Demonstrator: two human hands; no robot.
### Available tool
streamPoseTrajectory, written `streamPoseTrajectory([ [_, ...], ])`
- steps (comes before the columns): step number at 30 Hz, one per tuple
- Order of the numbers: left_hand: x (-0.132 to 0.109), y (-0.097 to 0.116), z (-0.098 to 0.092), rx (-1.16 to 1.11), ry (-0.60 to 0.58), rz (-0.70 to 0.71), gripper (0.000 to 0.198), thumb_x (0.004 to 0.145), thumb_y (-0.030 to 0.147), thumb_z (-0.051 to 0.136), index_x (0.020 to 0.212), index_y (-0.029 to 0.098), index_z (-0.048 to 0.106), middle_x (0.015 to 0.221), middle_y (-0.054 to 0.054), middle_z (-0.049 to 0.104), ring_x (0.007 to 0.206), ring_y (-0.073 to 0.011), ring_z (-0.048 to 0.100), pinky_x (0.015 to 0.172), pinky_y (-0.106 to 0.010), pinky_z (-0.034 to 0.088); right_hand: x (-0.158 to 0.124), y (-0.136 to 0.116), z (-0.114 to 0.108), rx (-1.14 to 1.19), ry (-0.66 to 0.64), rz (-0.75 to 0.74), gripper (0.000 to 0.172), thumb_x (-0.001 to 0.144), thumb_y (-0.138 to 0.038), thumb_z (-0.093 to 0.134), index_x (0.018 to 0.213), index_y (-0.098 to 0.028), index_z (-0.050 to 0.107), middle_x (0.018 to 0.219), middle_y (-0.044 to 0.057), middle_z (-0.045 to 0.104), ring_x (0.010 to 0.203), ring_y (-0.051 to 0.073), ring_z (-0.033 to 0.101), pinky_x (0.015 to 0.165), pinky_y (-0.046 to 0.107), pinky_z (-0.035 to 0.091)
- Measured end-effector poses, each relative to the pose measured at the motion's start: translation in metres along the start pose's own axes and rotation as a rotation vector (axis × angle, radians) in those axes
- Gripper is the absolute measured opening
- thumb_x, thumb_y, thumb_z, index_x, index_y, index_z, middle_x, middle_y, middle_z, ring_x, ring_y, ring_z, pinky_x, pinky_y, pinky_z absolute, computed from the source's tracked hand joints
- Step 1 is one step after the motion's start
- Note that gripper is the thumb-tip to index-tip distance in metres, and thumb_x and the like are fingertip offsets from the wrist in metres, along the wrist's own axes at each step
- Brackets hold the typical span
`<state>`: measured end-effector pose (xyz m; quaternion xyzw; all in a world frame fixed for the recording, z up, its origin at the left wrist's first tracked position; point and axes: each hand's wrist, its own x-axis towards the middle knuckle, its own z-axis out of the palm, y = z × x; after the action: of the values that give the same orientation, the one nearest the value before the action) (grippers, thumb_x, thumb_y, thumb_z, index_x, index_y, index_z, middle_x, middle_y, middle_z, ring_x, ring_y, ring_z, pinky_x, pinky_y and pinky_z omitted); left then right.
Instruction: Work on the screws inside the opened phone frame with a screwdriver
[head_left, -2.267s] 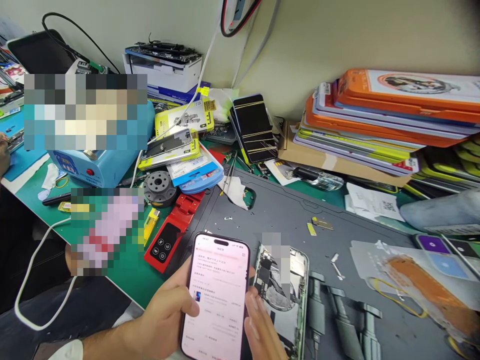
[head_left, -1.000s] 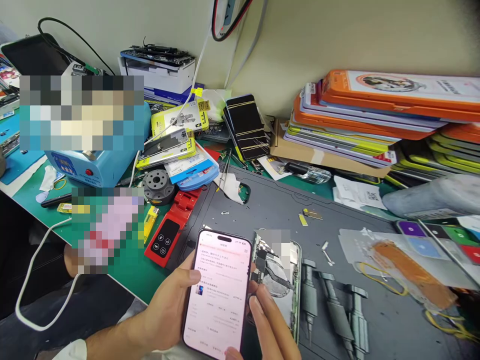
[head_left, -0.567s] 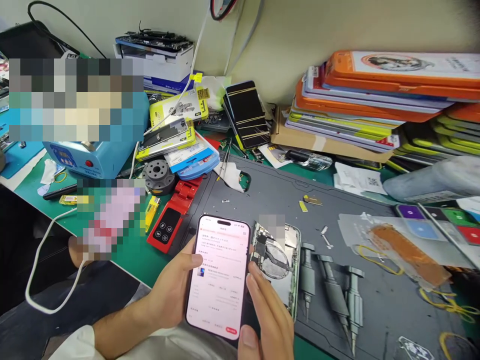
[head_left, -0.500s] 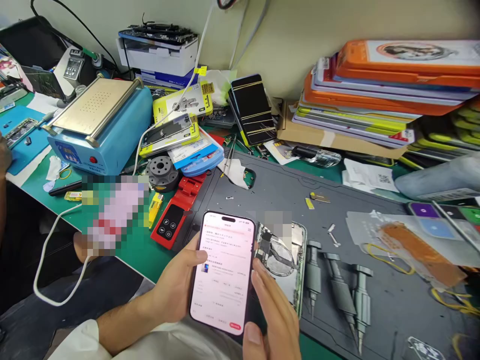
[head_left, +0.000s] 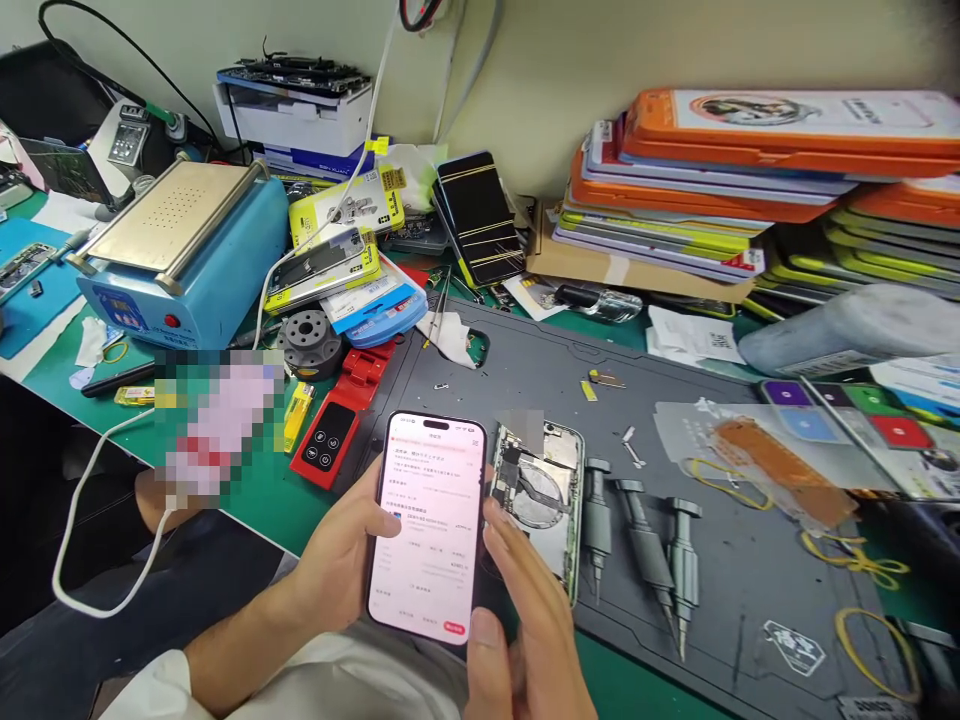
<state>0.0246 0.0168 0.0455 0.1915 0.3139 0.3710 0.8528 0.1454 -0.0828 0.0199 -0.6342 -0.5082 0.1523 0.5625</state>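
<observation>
— Where, the phone [head_left: 427,525]?

— Up off the table [head_left: 247,500], at 6 o'clock of the grey mat [head_left: 540,390]. Lit screen tilted toward the face, seemingly for reading.

— Held how?

— Clasped in the left hand [head_left: 341,550]: fingers behind, thumb hooked over the 9 o'clock edge, so likely carrying the weight. Right hand [head_left: 517,620] slack, grip not closed: fingers laid straight along the 3 o'clock edge, thumb parked by the 5 o'clock corner, near a red button on the screen. Probably steadying only, with that thumb left free to tap.

— And at 3 o'clock of it?

— An opened phone [head_left: 551,500], insides up, flat on the mat, just beside the right fingers. Farther toward 3 o'clock, three screwdrivers [head_left: 645,550] in a row, tips toward 6 o'clock. Near, yet touched by neither hand.

— Anything from 9 to 11 o'clock?

— A red tool [head_left: 330,440] at 11 o'clock, on the green table beside the mat. A blue heater [head_left: 180,250] farther out toward 10 o'clock. A white cable [head_left: 97,480] at 9 o'clock, drooping over the table's edge.

— At 1 o'clock?

— Orange packs [head_left: 750,170] stacked against the wall, well apart from both hands.
</observation>
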Motion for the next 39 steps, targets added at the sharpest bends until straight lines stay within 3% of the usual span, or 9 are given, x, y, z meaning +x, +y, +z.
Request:
streamPoseTrajectory([
  [6,0.0,-0.002,-0.003,-0.002,-0.005,0.016,0.062,0.077,0.019,0.072,0.138,0.022,0.08,0.144,-0.011,0.087,0.145,-0.0417,0.074,0.114,-0.049,0.059,-0.001,0.0,0.0,-0.014,-0.004,0.024,0.05,0.118,-0.019,0.06,0.165,-0.035,0.066,0.169,0.0,0.067,0.159,0.023,0.061,0.128,0.045,0.055],
  [10,-0.001,-0.002,-0.003,-0.019,-0.011,0.029,0.062,0.078,0.015,0.07,0.137,0.024,0.083,0.142,-0.008,0.088,0.137,-0.0356,0.08,0.108,-0.042,0.062,-0.002,0.001,-0.001,-0.037,-0.019,0.008,0.051,0.118,-0.021,0.06,0.167,-0.036,0.064,0.169,0.001,0.067,0.158,0.025,0.063,0.126,0.046,0.055],
  [15,-0.002,-0.002,-0.004,-0.016,-0.097,-0.01,0.058,0.084,0.02,0.073,0.141,0.027,0.083,0.141,-0.008,0.088,0.129,-0.0363,0.083,0.103,-0.042,0.064,-0.003,-0.003,-0.001,-0.087,-0.009,0.085,0.054,0.124,-0.05,0.055,0.178,-0.042,0.049,0.186,0.0,0.047,0.169,0.026,0.049,0.129,0.044,0.05],
  [19,-0.003,-0.003,-0.007,0.075,-0.09,-0.006,0.053,0.088,0.026,0.08,0.141,0.026,0.085,0.136,-0.009,0.089,0.136,-0.0363,0.08,0.105,-0.037,0.062,-0.002,-0.004,0.001,-0.063,-0.014,0.052,0.06,0.124,-0.061,0.049,0.18,-0.043,0.044,0.182,0.003,0.05,0.168,0.028,0.049,0.129,0.046,0.052],
  [22,-0.003,-0.004,-0.01,0.094,-0.113,-0.014,0.051,0.093,0.03,0.084,0.144,0.028,0.085,0.136,-0.009,0.089,0.13,-0.0344,0.081,0.102,-0.035,0.062,-0.003,-0.002,0.002,-0.125,-0.021,0.038,0.063,0.123,-0.064,0.049,0.182,-0.043,0.042,0.178,0.007,0.051,0.163,0.029,0.053,0.119,0.045,0.06],
  [28,-0.002,-0.005,-0.014,0.128,-0.139,-0.042,0.055,0.094,0.038,0.086,0.148,0.024,0.081,0.142,-0.013,0.087,0.129,-0.0363,0.082,0.101,-0.036,0.062,-0.004,-0.004,0.0,-0.18,-0.05,0.094,0.064,0.122,-0.067,0.044,0.183,-0.049,0.035,0.173,0.009,0.048,0.158,0.03,0.053,0.112,0.045,0.061],
  [32,-0.001,-0.003,-0.012,0.111,-0.139,-0.056,0.056,0.093,0.043,0.087,0.146,0.024,0.081,0.139,-0.013,0.087,0.13,-0.0381,0.081,0.105,-0.039,0.061,-0.001,-0.009,0.0,-0.088,-0.028,0.108,0.061,0.125,-0.061,0.043,0.184,-0.046,0.036,0.174,0.008,0.048,0.161,0.028,0.052,0.116,0.043,0.059],
  [35,-0.002,-0.002,-0.009,0.103,-0.098,-0.073,0.056,0.091,0.043,0.087,0.143,0.023,0.081,0.136,-0.013,0.088,0.125,-0.0377,0.082,0.099,-0.038,0.061,0.0,-0.008,0.0,-0.125,-0.033,0.082,0.059,0.125,-0.06,0.045,0.182,-0.047,0.039,0.175,0.005,0.051,0.163,0.026,0.052,0.121,0.043,0.058],
  [39,-0.003,-0.002,-0.009,0.104,-0.065,-0.085,0.063,0.089,0.043,0.086,0.148,0.022,0.078,0.136,-0.015,0.087,0.12,-0.0375,0.082,0.099,-0.04,0.061,-0.001,-0.003,-0.001,-0.172,-0.036,0.047,0.059,0.125,-0.059,0.046,0.182,-0.045,0.039,0.176,0.004,0.053,0.163,0.025,0.053,0.118,0.04,0.06],
])
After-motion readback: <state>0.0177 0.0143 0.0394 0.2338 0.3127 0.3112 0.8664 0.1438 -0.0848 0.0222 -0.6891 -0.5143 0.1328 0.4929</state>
